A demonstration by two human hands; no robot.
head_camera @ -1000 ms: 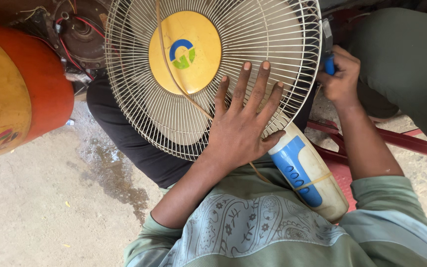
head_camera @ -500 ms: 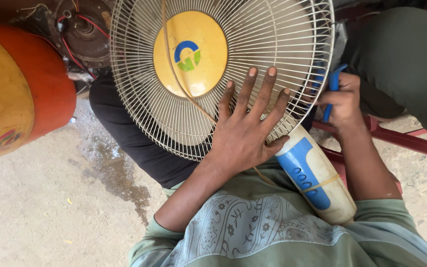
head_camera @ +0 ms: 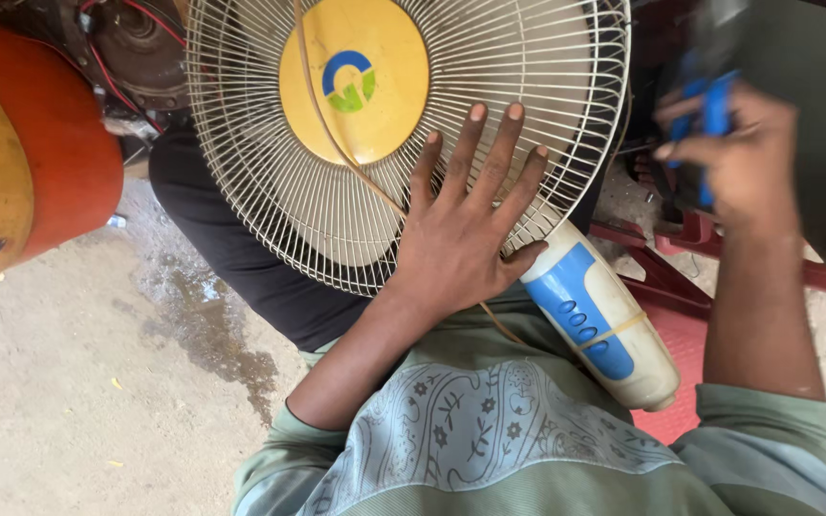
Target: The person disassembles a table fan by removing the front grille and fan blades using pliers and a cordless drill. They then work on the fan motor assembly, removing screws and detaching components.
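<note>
Fan lies across the person's lap, its round wire grille facing up and filling the upper middle of the view. Left hand rests flat on the lower right part of the grille, palm down, fingers spread and pointing up toward the rim, thumb lying against the top of the fan's neck; it pinches nothing. Right hand is raised beside the right edge of the grille, apart from the wires, fingers curled and closed around a blue-handled tool; the tool is blurred and its kind cannot be told. Yellow round hub cap sits at the centre of the grille, bearing a blue and green mark. Thin tan cord runs across the grille and passes under the left hand. White neck of the fan with a blue button panel runs from under the left thumb down to the right, over the person's patterned green shirt. Red stool frame shows beyond the neck, under the right forearm. Large orange and yellow drum stands at the left edge, well apart from the fan. Grey concrete floor below it carries a dark wet stain just beside the person's dark trouser leg
</note>
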